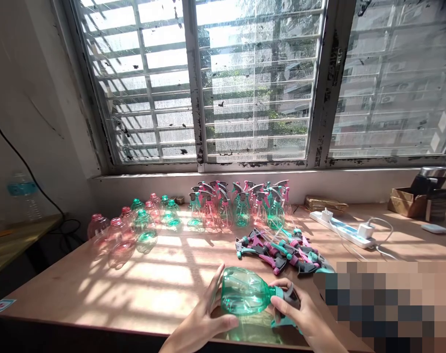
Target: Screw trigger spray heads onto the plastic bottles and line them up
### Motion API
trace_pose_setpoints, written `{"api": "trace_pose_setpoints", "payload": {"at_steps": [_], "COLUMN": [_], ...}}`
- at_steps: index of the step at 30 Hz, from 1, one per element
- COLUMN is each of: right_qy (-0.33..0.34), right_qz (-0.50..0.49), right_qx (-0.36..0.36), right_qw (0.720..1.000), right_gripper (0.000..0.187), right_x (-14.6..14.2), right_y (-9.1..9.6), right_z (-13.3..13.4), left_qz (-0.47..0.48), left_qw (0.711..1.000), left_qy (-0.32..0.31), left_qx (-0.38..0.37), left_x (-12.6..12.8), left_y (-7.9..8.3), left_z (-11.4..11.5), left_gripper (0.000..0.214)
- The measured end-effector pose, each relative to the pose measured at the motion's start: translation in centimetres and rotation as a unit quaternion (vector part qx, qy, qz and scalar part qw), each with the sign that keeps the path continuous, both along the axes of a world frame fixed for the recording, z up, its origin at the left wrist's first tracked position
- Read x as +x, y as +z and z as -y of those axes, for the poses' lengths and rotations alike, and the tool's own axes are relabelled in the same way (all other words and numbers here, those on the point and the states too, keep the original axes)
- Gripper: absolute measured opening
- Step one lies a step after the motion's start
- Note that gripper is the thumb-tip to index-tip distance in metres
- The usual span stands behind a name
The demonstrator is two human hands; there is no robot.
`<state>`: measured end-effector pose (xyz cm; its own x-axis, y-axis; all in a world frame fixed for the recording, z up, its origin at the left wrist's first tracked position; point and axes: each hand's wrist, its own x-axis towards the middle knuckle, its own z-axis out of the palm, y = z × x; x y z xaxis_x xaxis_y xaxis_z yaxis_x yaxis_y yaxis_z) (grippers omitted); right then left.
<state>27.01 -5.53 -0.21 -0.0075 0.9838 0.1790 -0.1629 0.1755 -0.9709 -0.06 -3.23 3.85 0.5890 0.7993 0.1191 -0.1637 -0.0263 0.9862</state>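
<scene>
A see-through green spray bottle (245, 291) lies on its side between my hands, just above the table's front edge. My left hand (211, 311) cups its base end, thumb below and fingers behind. At the neck, my right hand (294, 306) is closed around the teal and grey spray head (279, 292), which sits on the bottle's mouth. How tightly it is seated I cannot tell. Just beyond the bottle is a heap of loose spray heads (281, 250) in pink, teal and grey.
Bottles with spray heads (242, 211) stand in rows by the window wall. Several headless pink and green bottles (121, 235) stand at the left. A white power strip (342, 230) with plugs and cables lies at the right, near a cardboard box (406, 202).
</scene>
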Motion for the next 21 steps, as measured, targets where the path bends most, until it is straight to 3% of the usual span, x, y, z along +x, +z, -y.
{"api": "trace_pose_setpoints", "payload": {"at_steps": [5, 10, 16, 21], "right_qy": [-0.012, -0.004, -0.014, -0.024], "right_qz": [0.011, -0.001, 0.001, 0.007], "right_qx": [0.011, -0.002, -0.007, -0.008], "right_qw": [1.0, 1.0, 1.0, 1.0], "right_gripper": [0.044, 0.043, 0.048, 0.05], "right_x": [-0.11, -0.02, -0.02, -0.1], "right_y": [-0.73, -0.26, -0.52, -0.64], "right_z": [-0.23, -0.11, -0.14, -0.11], "left_qz": [-0.007, 0.009, 0.017, -0.002], "left_qw": [1.0, 1.0, 1.0, 1.0], "left_qy": [0.016, -0.009, -0.001, -0.005], "left_qx": [0.01, 0.001, 0.001, 0.011], "left_x": [0.28, 0.17, 0.35, 0.42], "left_y": [-0.32, -0.41, -0.54, 0.19], "left_z": [-0.38, -0.32, -0.2, -0.22], "left_gripper": [0.085, 0.109, 0.113, 0.082]}}
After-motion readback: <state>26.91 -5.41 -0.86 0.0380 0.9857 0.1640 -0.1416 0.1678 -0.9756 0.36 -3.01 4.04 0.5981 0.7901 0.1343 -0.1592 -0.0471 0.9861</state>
